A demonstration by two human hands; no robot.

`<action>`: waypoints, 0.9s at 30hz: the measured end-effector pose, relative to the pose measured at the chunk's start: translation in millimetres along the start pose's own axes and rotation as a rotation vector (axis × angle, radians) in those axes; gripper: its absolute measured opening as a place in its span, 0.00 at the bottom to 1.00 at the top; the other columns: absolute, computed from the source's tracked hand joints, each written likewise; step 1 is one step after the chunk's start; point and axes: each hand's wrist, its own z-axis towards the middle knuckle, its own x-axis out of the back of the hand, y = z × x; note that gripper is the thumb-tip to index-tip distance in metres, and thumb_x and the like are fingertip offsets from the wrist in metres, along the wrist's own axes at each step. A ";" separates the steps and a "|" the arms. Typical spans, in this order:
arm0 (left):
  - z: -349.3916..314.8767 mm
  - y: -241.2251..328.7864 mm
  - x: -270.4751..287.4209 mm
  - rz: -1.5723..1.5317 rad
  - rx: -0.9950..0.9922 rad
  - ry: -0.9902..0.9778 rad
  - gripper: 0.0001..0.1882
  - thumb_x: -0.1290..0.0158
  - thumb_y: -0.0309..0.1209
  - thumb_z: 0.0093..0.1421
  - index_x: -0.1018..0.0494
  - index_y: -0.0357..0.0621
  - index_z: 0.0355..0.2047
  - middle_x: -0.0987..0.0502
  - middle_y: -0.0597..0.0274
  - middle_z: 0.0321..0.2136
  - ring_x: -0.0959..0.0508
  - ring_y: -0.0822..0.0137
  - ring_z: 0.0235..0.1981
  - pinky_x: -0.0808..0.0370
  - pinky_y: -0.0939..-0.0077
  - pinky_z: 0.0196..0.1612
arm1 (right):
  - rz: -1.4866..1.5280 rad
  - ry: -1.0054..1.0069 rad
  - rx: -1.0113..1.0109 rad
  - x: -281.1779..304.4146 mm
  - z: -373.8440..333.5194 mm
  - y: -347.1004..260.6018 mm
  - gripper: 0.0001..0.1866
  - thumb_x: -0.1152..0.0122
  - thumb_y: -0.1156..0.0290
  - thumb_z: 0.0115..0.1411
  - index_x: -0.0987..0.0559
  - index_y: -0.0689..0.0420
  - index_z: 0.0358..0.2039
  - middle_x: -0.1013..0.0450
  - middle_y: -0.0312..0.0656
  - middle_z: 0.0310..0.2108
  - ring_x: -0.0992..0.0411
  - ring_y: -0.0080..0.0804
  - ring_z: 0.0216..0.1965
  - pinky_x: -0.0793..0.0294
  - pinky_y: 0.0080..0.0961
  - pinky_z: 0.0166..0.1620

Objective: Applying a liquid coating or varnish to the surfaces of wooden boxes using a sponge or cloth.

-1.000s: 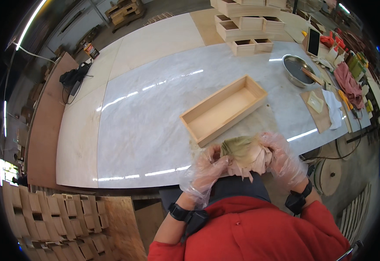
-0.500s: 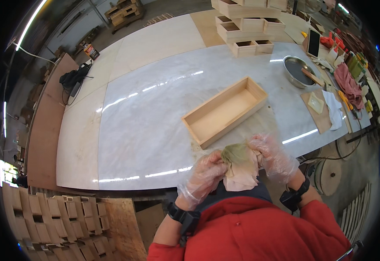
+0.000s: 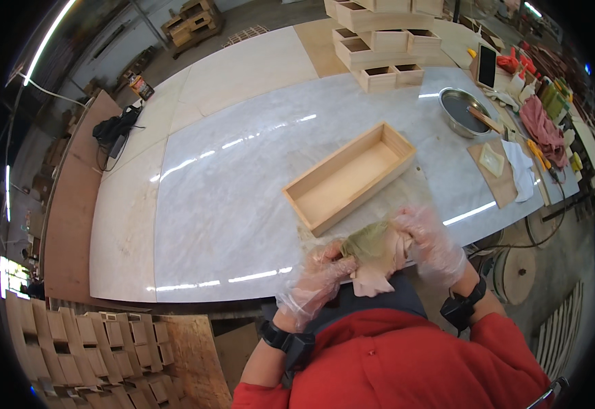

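Note:
Both my hands wear clear plastic gloves and hold a crumpled pink cloth (image 3: pixel 378 262) with a greenish stained patch, stretched between them at the table's front edge. My left hand (image 3: pixel 321 273) grips its left side, fingers closed. On the other side my right hand (image 3: pixel 434 245) pinches the cloth, fingers closed. Just beyond my hands an open rectangular wooden box (image 3: pixel 348 180) lies at a slant on the table, its inside facing up. Neither hand touches the box.
A metal bowl (image 3: pixel 455 121) with dark contents and a wooden-handled tool (image 3: pixel 485 120) stands at the right. Beside it lie a white cloth (image 3: pixel 517 170) and a small board (image 3: pixel 492 183). Stacked wooden boxes (image 3: pixel 386 51) rise at the back; a black bag (image 3: pixel 115 129) sits far left.
My hands have shifted the cloth slightly, and its folds hang differently, with the lower part bunched more. The box stays in place on the table; the whole view has moved a little.

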 end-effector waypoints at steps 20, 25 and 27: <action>8.6 -28.3 9.8 0.185 -0.199 0.208 0.10 0.46 0.20 0.61 0.28 0.39 0.43 0.23 0.61 0.40 0.23 0.73 0.42 0.25 0.77 0.47 | 0.934 -0.001 -0.421 -55.4 -4.2 -1.7 0.14 0.39 0.66 0.63 0.26 0.63 0.42 0.27 0.36 0.34 0.29 0.21 0.33 0.29 0.18 0.39; 5.1 -15.1 3.2 0.084 -0.091 0.173 0.14 0.47 0.20 0.61 0.28 0.37 0.48 0.23 0.61 0.43 0.24 0.70 0.45 0.28 0.75 0.52 | 1.105 -0.002 -0.457 -51.8 -3.2 -8.0 0.17 0.39 0.65 0.63 0.28 0.63 0.46 0.28 0.38 0.38 0.29 0.23 0.37 0.28 0.19 0.44; 3.3 -5.6 -4.2 0.012 0.024 0.143 0.15 0.46 0.22 0.62 0.28 0.36 0.50 0.23 0.60 0.45 0.24 0.70 0.45 0.30 0.75 0.53 | 0.750 0.108 -0.390 -52.2 -3.4 5.3 0.21 0.37 0.66 0.62 0.30 0.64 0.50 0.28 0.40 0.39 0.29 0.24 0.41 0.28 0.20 0.46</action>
